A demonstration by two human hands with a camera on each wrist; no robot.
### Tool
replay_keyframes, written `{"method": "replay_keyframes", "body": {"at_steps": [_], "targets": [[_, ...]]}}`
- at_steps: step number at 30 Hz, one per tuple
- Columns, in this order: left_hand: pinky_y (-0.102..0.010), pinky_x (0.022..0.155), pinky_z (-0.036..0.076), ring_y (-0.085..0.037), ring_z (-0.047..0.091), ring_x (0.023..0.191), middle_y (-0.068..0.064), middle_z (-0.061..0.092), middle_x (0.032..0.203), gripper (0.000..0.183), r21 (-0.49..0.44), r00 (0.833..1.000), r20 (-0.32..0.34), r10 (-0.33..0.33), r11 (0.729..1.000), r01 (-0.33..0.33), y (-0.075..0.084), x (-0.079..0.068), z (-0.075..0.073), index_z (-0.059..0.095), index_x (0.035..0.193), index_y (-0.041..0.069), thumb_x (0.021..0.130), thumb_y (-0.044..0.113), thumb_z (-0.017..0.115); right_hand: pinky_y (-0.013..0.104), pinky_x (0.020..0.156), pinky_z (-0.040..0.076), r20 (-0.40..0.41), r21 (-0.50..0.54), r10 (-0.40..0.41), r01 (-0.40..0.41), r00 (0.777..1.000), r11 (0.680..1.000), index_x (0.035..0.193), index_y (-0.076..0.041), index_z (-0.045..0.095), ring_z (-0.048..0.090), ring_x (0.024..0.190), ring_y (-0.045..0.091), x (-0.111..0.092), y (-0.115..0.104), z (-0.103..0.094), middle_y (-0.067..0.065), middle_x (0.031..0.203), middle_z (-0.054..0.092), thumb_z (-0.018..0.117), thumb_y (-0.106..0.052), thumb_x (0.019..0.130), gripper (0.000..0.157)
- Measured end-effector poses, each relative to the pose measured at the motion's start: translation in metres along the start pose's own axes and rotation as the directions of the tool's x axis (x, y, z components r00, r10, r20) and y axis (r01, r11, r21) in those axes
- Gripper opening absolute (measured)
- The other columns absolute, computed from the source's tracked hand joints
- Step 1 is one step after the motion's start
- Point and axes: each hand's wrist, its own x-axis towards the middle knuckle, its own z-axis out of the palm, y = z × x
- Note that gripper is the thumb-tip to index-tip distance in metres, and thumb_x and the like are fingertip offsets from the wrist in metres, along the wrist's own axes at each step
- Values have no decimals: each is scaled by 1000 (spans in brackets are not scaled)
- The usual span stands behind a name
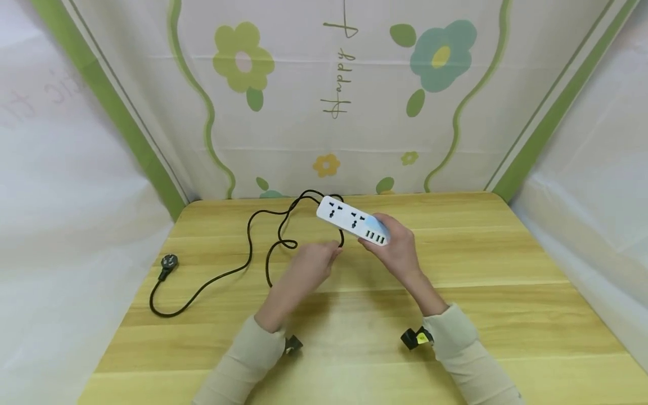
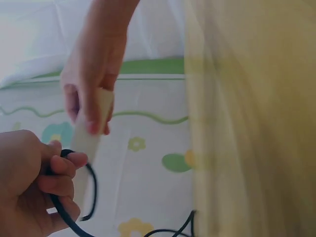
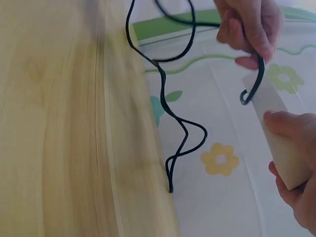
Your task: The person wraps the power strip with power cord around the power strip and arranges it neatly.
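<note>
A white power strip (image 1: 349, 218) with sockets and several USB ports is held up above the table by my right hand (image 1: 397, 244), which grips its right end. To the left of it, my left hand (image 1: 311, 264) pinches the strip's black cord (image 1: 250, 239). In the left wrist view, curled fingers of the left hand (image 2: 44, 182) wrap the cord, and a loop of it hangs before the strip. The right wrist view shows the right thumb lying along the strip (image 3: 276, 143). The round black plug (image 1: 169, 262) lies on the table at the left.
The wooden table (image 1: 354, 365) carries the loose loops of cord toward its back left. Behind it hangs a white cloth (image 1: 288, 112) printed with flowers. White sheets (image 1: 592, 185) close in both sides. Black wrist devices (image 1: 416, 338) show at both sleeves.
</note>
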Motion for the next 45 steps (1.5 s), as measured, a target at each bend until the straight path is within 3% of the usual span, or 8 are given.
{"method": "replay_keyframes", "body": {"at_steps": [5, 11, 22, 28, 32, 35, 41, 45], "targets": [[-18, 50, 39, -5, 39, 51, 2, 56, 61, 23, 2, 999, -41, 15, 1000, -15, -7, 0, -13, 65, 82, 8, 101, 20, 59, 46, 79, 58, 119, -98, -31, 43, 992, 994, 121, -1, 65, 68, 98, 33, -1, 5, -4, 18, 116, 70, 89, -11, 73, 55], [-19, 54, 45, -8, 50, 57, -2, 68, 75, 18, -70, 999, -49, 13, 997, -17, -17, 1, -21, 70, 88, 7, 97, 21, 64, 43, 81, 58, 319, -131, -64, 111, 945, 985, 125, -6, 64, 66, 104, 30, -1, 3, -8, 14, 122, 68, 88, -13, 76, 55], [-25, 70, 52, -9, 62, 73, 4, 72, 83, 8, -205, 986, -85, 144, 966, -159, -48, 3, -24, 72, 87, 13, 91, 21, 70, 34, 79, 55, 514, 98, -193, 166, 836, 981, 123, -10, 66, 66, 94, 18, 1, 4, -18, 6, 117, 71, 89, -16, 74, 55], [-25, 69, 50, -10, 59, 75, 0, 71, 86, 9, -419, 976, -136, 168, 883, -211, -63, 0, -24, 71, 89, 11, 92, 17, 66, 24, 69, 54, 535, 266, -249, 119, 807, 957, 124, -13, 67, 63, 86, 12, 1, 0, -26, 5, 113, 72, 90, -18, 73, 56], [-25, 66, 50, -13, 59, 73, -5, 71, 83, 8, -560, 965, -182, 188, 787, -259, -68, 0, -21, 70, 89, 7, 92, 9, 63, 24, 69, 53, 535, 355, -251, 56, 807, 933, 125, -11, 68, 63, 85, 11, 1, -1, -29, 6, 115, 72, 91, -19, 72, 59], [-24, 64, 51, -14, 61, 71, -8, 70, 81, 10, -625, 967, -186, 173, 738, -253, -67, 1, -21, 71, 90, 5, 92, 4, 61, 24, 67, 53, 519, 421, -255, 17, 816, 907, 125, -9, 69, 63, 83, 10, 1, -1, -29, 8, 114, 73, 92, -14, 70, 59], [-26, 70, 54, -17, 66, 78, -11, 73, 88, 15, -632, 984, -144, 108, 754, -176, -60, 1, -23, 73, 97, 1, 96, 6, 58, 25, 68, 55, 473, 550, -274, -38, 837, 834, 124, 0, 66, 63, 87, 10, 1, -3, -33, 2, 115, 71, 87, 2, 70, 58], [-32, 78, 56, -21, 70, 86, -14, 75, 96, 12, -599, 985, -138, 104, 783, -167, -54, 3, -20, 72, 102, -1, 95, -1, 61, 24, 73, 56, 416, 618, -231, -87, 880, 781, 127, 0, 65, 63, 93, 9, 2, -4, -37, -10, 118, 69, 84, 7, 72, 59]]}}
